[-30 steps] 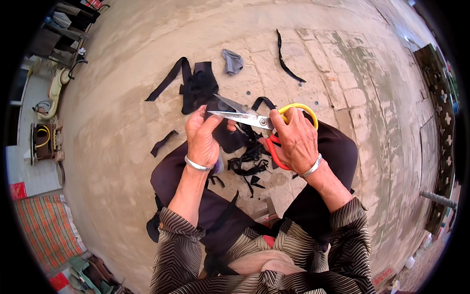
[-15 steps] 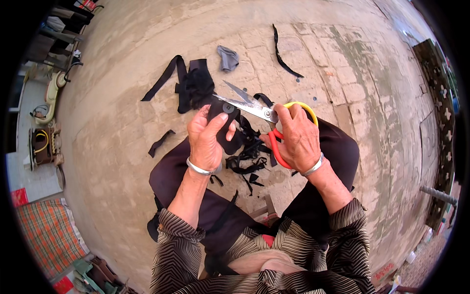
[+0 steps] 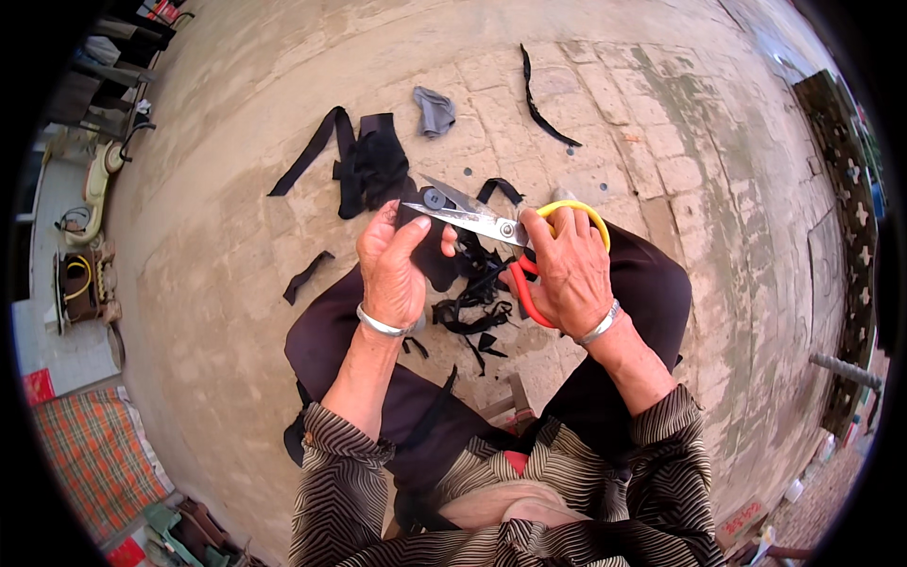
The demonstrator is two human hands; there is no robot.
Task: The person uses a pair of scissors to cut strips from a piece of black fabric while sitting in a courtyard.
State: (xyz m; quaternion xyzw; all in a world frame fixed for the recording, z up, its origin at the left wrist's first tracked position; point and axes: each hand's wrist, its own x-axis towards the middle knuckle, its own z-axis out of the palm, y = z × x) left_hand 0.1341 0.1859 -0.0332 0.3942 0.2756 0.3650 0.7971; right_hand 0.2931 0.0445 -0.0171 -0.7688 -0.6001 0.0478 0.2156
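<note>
My left hand (image 3: 392,269) pinches a piece of black cloth (image 3: 435,260) between thumb and fingers. A dark round button (image 3: 434,198) sits at the cloth's upper part. Around the handles of a pair of scissors (image 3: 482,222), one red and one yellow, my right hand (image 3: 569,274) is closed. The blades are slightly parted and point left, with the button between them near the tips. How the button is attached to the cloth is hard to make out.
Black scraps (image 3: 472,312) lie between my knees. Farther out are large black cloth pieces (image 3: 378,156), a grey cloth (image 3: 435,111) and a long black strip (image 3: 539,99). Several small buttons (image 3: 572,150) dot the paved ground. A checked cloth (image 3: 99,454) lies at the left.
The scissor blades have closed partway and come down around the button. The button now shows between the blades instead of below them. My left hand keeps its pinch on the cloth.
</note>
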